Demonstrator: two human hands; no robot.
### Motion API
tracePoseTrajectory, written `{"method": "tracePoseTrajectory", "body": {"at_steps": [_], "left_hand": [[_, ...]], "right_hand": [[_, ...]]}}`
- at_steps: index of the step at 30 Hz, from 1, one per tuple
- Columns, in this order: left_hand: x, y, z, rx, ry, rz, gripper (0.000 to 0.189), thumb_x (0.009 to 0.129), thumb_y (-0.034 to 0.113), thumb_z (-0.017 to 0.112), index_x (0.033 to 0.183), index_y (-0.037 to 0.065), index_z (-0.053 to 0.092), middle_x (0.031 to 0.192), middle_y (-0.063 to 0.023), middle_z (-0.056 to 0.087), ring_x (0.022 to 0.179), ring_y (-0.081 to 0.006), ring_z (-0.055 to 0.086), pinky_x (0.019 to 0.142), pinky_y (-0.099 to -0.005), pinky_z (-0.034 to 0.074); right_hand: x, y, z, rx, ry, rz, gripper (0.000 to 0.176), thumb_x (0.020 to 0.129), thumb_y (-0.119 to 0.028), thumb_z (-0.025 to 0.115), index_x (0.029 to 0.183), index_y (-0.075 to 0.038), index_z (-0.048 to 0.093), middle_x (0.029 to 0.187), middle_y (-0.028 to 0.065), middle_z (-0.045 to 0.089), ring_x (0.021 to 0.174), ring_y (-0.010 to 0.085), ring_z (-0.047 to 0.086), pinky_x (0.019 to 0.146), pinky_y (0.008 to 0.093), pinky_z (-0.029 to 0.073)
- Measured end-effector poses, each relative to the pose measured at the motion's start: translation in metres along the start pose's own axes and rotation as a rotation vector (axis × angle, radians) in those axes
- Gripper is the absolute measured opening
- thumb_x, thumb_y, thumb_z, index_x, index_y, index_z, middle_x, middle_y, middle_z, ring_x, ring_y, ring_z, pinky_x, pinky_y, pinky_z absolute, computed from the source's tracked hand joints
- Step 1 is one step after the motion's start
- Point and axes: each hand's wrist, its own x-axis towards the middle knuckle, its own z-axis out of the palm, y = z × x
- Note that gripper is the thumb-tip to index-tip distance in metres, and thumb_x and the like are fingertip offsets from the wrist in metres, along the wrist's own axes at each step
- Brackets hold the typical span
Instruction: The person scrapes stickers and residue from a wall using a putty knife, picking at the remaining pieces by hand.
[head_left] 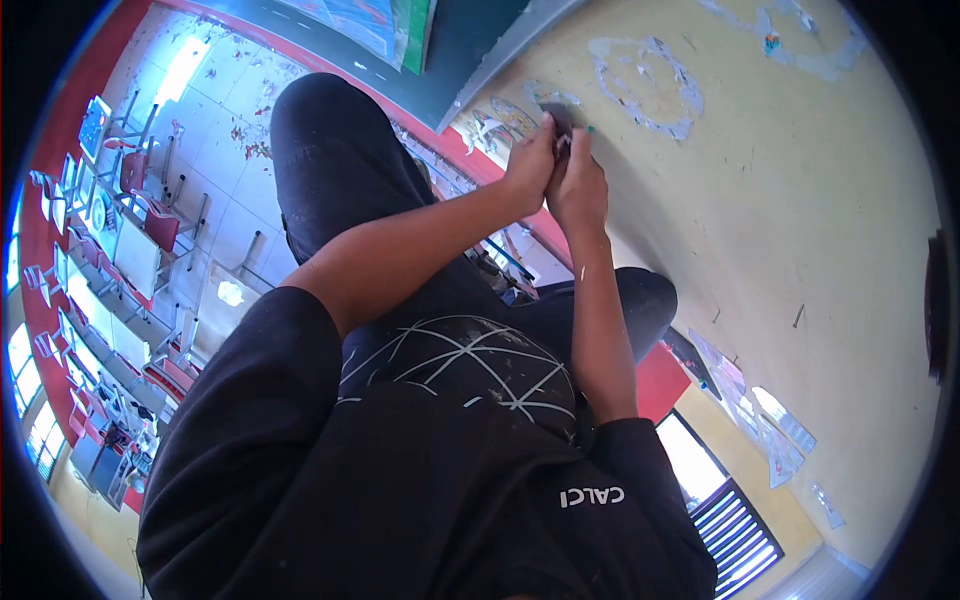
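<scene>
Both hands meet close to the cream wall (760, 230), fingers curled in. Between them is a small scraper (556, 116) with a dark flat blade pointing up towards the wall; its handle is mostly hidden. My left hand (530, 168) is closed with its fingertips at the blade. Pressed beside it, my right hand (578, 190) is wrapped round the lower part of the scraper. Just beyond the fingers, torn paper remnants (515, 118) cling to the wall. A ring-shaped paper remnant (650, 88) is stuck farther right.
A dark green board (470, 50) adjoins the wall at the top. Chairs and tables (135, 245) fill the left side, on a tiled floor (225, 130) strewn with flakes. Nails (799, 316) protrude from the wall at right. A louvred window (735, 530) is at lower right.
</scene>
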Motion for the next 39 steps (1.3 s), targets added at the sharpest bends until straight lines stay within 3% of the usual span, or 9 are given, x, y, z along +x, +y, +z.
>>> {"method": "tracePoseTrajectory", "body": {"at_steps": [4, 8, 17, 20, 23, 26, 28, 34, 39], "left_hand": [[0.005, -0.017, 0.002, -0.006, -0.010, 0.003, 0.044, 0.102, 0.045, 0.047, 0.108, 0.004, 0.061, 0.096, -0.0069, 0.063, 0.087, -0.0155, 0.062, 0.082, -0.0313, 0.052], [-0.009, -0.011, 0.007, -0.037, 0.023, -0.018, 0.043, 0.102, 0.044, 0.049, 0.102, 0.003, 0.062, 0.091, -0.0053, 0.063, 0.083, -0.0141, 0.060, 0.077, -0.0307, 0.051], [-0.012, 0.001, 0.010, 0.022, 0.041, -0.016, 0.047, 0.102, 0.046, 0.047, 0.104, 0.002, 0.062, 0.095, -0.0083, 0.064, 0.081, -0.0158, 0.062, 0.076, -0.0316, 0.052], [-0.004, -0.003, 0.007, -0.014, 0.052, -0.058, 0.049, 0.102, 0.048, 0.044, 0.108, 0.002, 0.061, 0.098, -0.0085, 0.063, 0.087, -0.0174, 0.062, 0.081, -0.0327, 0.052], [-0.005, -0.005, 0.012, -0.061, 0.066, -0.016, 0.044, 0.101, 0.047, 0.048, 0.091, 0.006, 0.062, 0.085, -0.0033, 0.061, 0.078, -0.0131, 0.057, 0.073, -0.0301, 0.049], [0.011, -0.011, 0.006, -0.131, 0.108, -0.041, 0.047, 0.103, 0.048, 0.042, 0.109, 0.005, 0.060, 0.097, -0.0065, 0.063, 0.093, -0.0172, 0.060, 0.085, -0.0339, 0.050], [0.016, -0.007, -0.003, -0.070, 0.129, 0.036, 0.046, 0.103, 0.047, 0.042, 0.109, 0.005, 0.061, 0.095, -0.0059, 0.062, 0.089, -0.0169, 0.060, 0.082, -0.0336, 0.050], [-0.004, -0.002, -0.001, 0.033, -0.014, 0.071, 0.042, 0.103, 0.043, 0.045, 0.099, 0.006, 0.063, 0.087, -0.0046, 0.061, 0.080, -0.0135, 0.059, 0.072, -0.0311, 0.050], [-0.007, -0.007, 0.001, 0.001, -0.128, 0.034, 0.038, 0.104, 0.040, 0.046, 0.101, 0.006, 0.063, 0.088, -0.0037, 0.062, 0.080, -0.0117, 0.060, 0.073, -0.0277, 0.050]], "right_hand": [[-0.019, 0.006, 0.005, 0.109, 0.117, 0.036, 0.027, 0.096, -0.020, 0.048, 0.119, -0.008, 0.043, 0.094, 0.0246, 0.067, 0.086, 0.0468, 0.064, 0.072, 0.0556, 0.048], [-0.017, 0.005, 0.004, 0.017, 0.068, 0.101, 0.027, 0.097, -0.021, 0.048, 0.119, -0.006, 0.044, 0.095, 0.0243, 0.067, 0.085, 0.0464, 0.064, 0.072, 0.0549, 0.048], [-0.015, 0.003, 0.006, 0.059, 0.162, 0.005, 0.025, 0.099, -0.021, 0.046, 0.118, -0.005, 0.043, 0.088, 0.0258, 0.068, 0.082, 0.0475, 0.065, 0.068, 0.0558, 0.048], [-0.014, 0.005, 0.005, 0.010, 0.107, 0.003, 0.027, 0.098, -0.020, 0.046, 0.120, -0.004, 0.043, 0.090, 0.0264, 0.067, 0.084, 0.0470, 0.065, 0.069, 0.0555, 0.048], [-0.007, 0.003, -0.009, -0.005, -0.008, 0.079, 0.029, 0.097, -0.024, 0.045, 0.121, -0.010, 0.044, 0.097, 0.0258, 0.067, 0.089, 0.0472, 0.063, 0.075, 0.0555, 0.048], [0.010, -0.005, -0.021, -0.128, -0.200, 0.010, 0.025, 0.098, -0.025, 0.042, 0.120, -0.013, 0.045, 0.097, 0.0252, 0.067, 0.090, 0.0475, 0.063, 0.076, 0.0562, 0.047], [0.012, -0.013, -0.016, -0.136, -0.197, 0.022, 0.024, 0.098, -0.026, 0.040, 0.118, -0.013, 0.045, 0.098, 0.0244, 0.067, 0.091, 0.0473, 0.063, 0.077, 0.0563, 0.047], [-0.015, -0.011, 0.003, 0.028, 0.087, 0.011, 0.022, 0.095, -0.018, 0.050, 0.116, -0.011, 0.047, 0.093, 0.0233, 0.066, 0.087, 0.0447, 0.063, 0.073, 0.0534, 0.048], [-0.022, -0.003, -0.001, 0.018, 0.156, 0.004, 0.029, 0.094, -0.016, 0.052, 0.120, -0.005, 0.046, 0.093, 0.0258, 0.065, 0.085, 0.0454, 0.063, 0.071, 0.0532, 0.048]]}}
